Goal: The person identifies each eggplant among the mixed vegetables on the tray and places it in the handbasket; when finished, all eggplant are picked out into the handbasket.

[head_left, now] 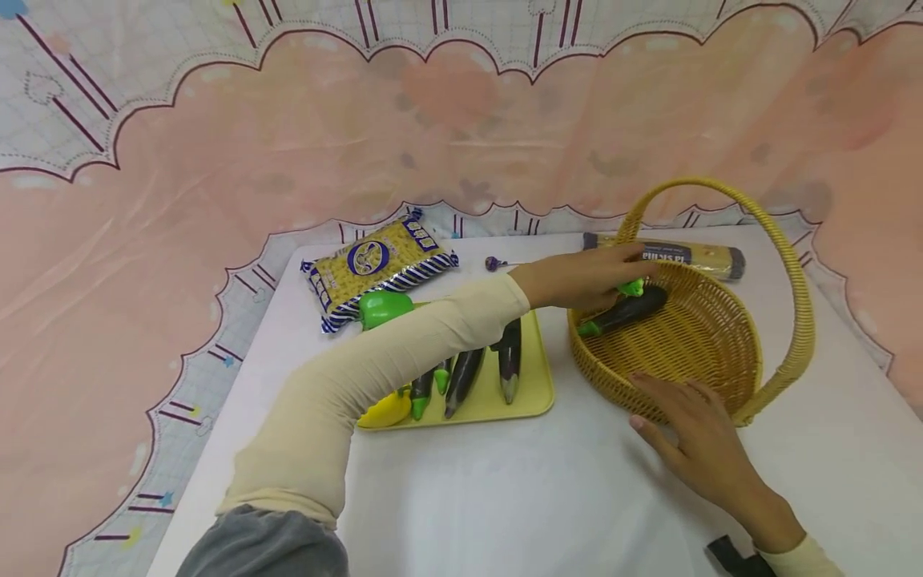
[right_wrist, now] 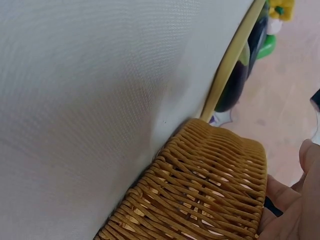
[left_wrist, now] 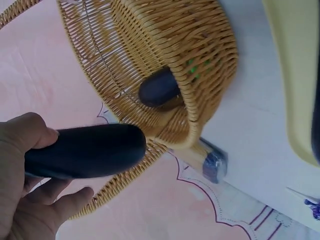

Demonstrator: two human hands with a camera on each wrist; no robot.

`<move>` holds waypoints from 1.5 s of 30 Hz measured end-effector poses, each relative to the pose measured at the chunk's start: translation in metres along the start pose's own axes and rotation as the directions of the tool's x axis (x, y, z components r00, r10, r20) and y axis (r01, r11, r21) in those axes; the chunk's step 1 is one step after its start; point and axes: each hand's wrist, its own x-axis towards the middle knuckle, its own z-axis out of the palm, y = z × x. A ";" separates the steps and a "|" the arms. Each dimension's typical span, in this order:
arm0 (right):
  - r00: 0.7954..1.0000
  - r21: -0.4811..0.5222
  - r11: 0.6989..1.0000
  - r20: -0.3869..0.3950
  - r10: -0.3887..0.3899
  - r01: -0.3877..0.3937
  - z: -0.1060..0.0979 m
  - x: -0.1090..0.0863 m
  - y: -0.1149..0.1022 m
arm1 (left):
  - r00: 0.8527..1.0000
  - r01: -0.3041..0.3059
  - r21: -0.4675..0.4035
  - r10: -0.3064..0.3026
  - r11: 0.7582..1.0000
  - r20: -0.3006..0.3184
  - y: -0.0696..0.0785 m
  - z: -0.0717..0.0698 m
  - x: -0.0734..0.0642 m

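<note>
My left hand (head_left: 587, 276) reaches across to the far-left rim of the wicker basket (head_left: 721, 353). It grips a dark eggplant (left_wrist: 95, 150), whose bright green end shows below the fingers in the head view. Inside the basket, against its left side, lies another eggplant (head_left: 626, 311) with a green stem end. My right hand (head_left: 703, 445) rests at the near rim, its fingers extended over the edge and its thumb apart outside. In the right wrist view its fingers (right_wrist: 282, 195) touch the woven rim.
Left of the basket sits a yellow tray (head_left: 541, 405) with several eggplants and a yellow vegetable (head_left: 385, 411). A green bell pepper (head_left: 385, 307) and a pasta bag (head_left: 378, 264) are behind it. One long package (head_left: 692, 255) lies behind the basket, whose tall handle (head_left: 796, 320) arches over.
</note>
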 end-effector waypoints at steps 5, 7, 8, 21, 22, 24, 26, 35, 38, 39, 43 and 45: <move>1.000 -0.005 1.000 0.010 0.005 -0.005 0.001 -0.001 0.001 | 1.000 -0.027 0.027 0.027 0.999 0.003 0.003 0.003 0.017; 1.000 -0.008 1.000 0.010 0.003 -0.003 0.001 -0.002 0.002 | 0.999 -0.030 0.043 0.030 0.999 0.018 0.004 0.003 0.024; 1.000 -0.009 1.000 0.008 0.001 -0.001 0.001 -0.001 0.002 | 0.999 -0.033 0.048 0.032 0.998 0.024 0.005 0.004 0.027; 1.000 0.004 1.000 0.016 -0.014 0.014 0.002 -0.001 0.004 | 0.995 -0.079 0.071 0.074 0.994 0.072 0.005 0.031 0.072; 1.000 0.003 1.000 0.016 -0.012 0.012 0.001 0.000 0.004 | 0.994 -0.083 0.074 0.078 0.994 0.075 0.005 0.033 0.075; 1.000 -0.001 1.000 0.016 -0.010 0.010 0.001 0.000 0.004 | 0.994 -0.085 0.072 0.079 0.994 0.082 0.004 0.039 0.080; 1.000 -0.001 1.000 0.019 -0.004 0.004 0.000 -0.001 0.004 | 0.993 -0.083 0.069 0.077 0.994 0.093 0.003 0.044 0.084; 1.000 0.007 1.000 0.010 -0.007 0.007 -0.003 -0.002 0.005 | 0.989 -0.089 0.045 0.083 0.995 0.123 0.007 0.055 0.103; 1.000 0.010 1.000 0.006 -0.007 0.007 -0.003 -0.001 0.005 | 0.987 -0.048 0.035 0.042 0.998 0.158 0.008 0.057 0.107; 1.000 0.011 1.000 0.007 -0.006 0.005 -0.003 -0.001 0.005 | 0.986 -0.034 0.033 0.028 0.999 0.167 0.009 0.058 0.108; 1.000 0.013 1.000 0.014 0.001 -0.001 -0.002 -0.002 0.005 | 0.980 0.001 0.041 -0.009 0.999 0.201 0.010 0.063 0.110; 1.000 0.010 1.000 0.015 0.002 -0.003 -0.002 -0.003 0.005 | 0.975 0.013 0.042 -0.022 0.999 0.219 0.012 0.066 0.111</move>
